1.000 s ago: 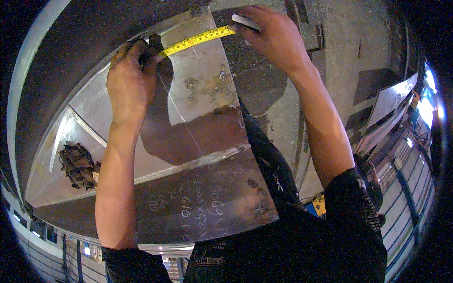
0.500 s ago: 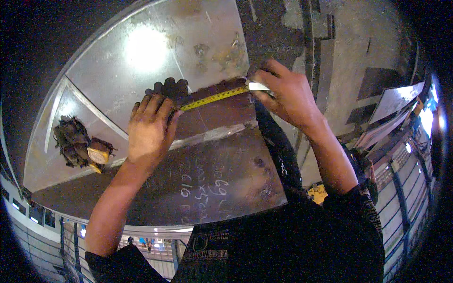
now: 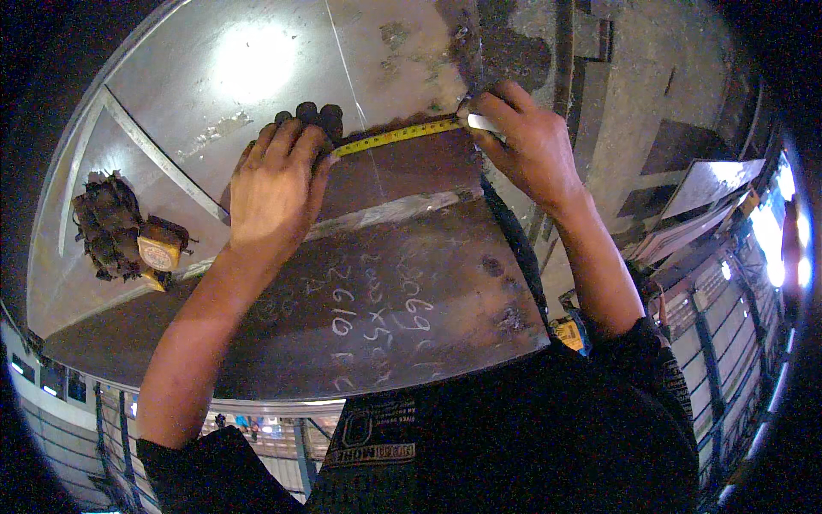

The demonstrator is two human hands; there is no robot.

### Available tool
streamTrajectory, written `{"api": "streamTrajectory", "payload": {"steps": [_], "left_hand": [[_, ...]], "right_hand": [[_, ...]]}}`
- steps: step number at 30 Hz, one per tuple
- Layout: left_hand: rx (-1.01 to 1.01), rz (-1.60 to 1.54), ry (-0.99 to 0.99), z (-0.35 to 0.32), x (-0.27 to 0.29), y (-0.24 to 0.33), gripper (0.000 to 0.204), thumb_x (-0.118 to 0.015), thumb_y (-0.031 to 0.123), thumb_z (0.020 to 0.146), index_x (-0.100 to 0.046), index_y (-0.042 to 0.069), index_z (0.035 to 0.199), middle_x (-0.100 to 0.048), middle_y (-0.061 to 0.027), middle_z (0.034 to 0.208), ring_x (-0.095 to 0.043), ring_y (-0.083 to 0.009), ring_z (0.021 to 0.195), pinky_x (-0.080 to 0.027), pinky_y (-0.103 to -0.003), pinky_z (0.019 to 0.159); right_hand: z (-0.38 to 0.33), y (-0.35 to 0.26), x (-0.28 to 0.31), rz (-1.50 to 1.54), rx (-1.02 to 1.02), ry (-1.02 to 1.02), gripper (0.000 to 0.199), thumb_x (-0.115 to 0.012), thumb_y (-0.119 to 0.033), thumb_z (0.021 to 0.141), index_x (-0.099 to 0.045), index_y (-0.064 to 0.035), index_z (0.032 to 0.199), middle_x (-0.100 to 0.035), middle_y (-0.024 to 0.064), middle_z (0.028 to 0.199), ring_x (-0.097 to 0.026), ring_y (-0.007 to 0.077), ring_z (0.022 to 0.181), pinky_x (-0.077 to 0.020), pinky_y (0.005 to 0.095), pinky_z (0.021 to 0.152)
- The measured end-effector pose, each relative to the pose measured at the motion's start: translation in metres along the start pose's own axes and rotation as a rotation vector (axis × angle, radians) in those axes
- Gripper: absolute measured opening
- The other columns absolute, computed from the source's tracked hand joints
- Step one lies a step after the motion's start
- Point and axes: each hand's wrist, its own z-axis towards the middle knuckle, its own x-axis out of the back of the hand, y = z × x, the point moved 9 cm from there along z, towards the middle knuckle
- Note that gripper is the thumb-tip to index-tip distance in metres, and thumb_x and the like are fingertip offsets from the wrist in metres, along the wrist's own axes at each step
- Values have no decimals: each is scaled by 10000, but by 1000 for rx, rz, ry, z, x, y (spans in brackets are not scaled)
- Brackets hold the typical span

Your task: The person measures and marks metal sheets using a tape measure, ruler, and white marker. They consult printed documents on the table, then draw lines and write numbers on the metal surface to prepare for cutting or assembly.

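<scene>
A yellow tape measure blade [image 3: 396,137] lies stretched between my hands across a dark steel plate [image 3: 445,317]. My left hand [image 3: 278,188] is closed at its left end, thumb against the blade, fingers bent over the steel. What lies under the palm is hidden. At the blade's right end, near the plate's edge, my right hand [image 3: 533,150] pinches a short white piece of chalk [image 3: 486,128]. Its fingertips meet the blade's end there. A thin pale line [image 3: 347,64] crosses the steel beyond the blade, and white handwritten marks cover the nearer part.
On the left lie an L-shaped metal square [image 3: 163,152], a dark crumpled bundle [image 3: 109,224] and a boxy yellow thing [image 3: 160,248] with a round pale face. Sheets [image 3: 706,197] lean at the right. Past the plate's right edge is a stained grey floor [image 3: 642,77].
The plate and the things on it have shifted within the view. Both hands appear slightly higher, with the blade still stretched between them; the pale line shows more clearly.
</scene>
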Motion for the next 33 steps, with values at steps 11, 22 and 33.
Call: {"api": "streamTrajectory", "payload": {"steps": [11, 22, 33], "left_hand": [[36, -24, -40, 0, 8, -9, 235, -660, 149, 823, -595, 69, 1034, -600, -140, 1006, -607, -347, 939, -516, -455, 810], [44, -19, -75, 0, 4, -12, 248, -653, 116, 809, -599, 83, 1048, -618, -150, 1105, -624, -349, 969, -530, -442, 820], [74, -5, -141, 0, -1, -14, 348, -654, 168, 852, -594, 62, 1177, -599, -184, 1212, -601, -374, 1063, -505, -442, 909]], "right_hand": [[7, -13, -8, -12, -9, -23, 361, -693, -278, 813, -607, -164, 1145, -603, 134, 1104, -652, 376, 817, -555, 464, 691], [7, -16, -6, -1, 9, 8, 338, -700, -267, 804, -626, -145, 1112, -611, 113, 1120, -653, 347, 883, -555, 445, 723], [7, -16, -7, 32, 18, 41, 301, -699, -256, 794, -625, -160, 1070, -606, 100, 1035, -646, 351, 842, -545, 453, 688]]}}
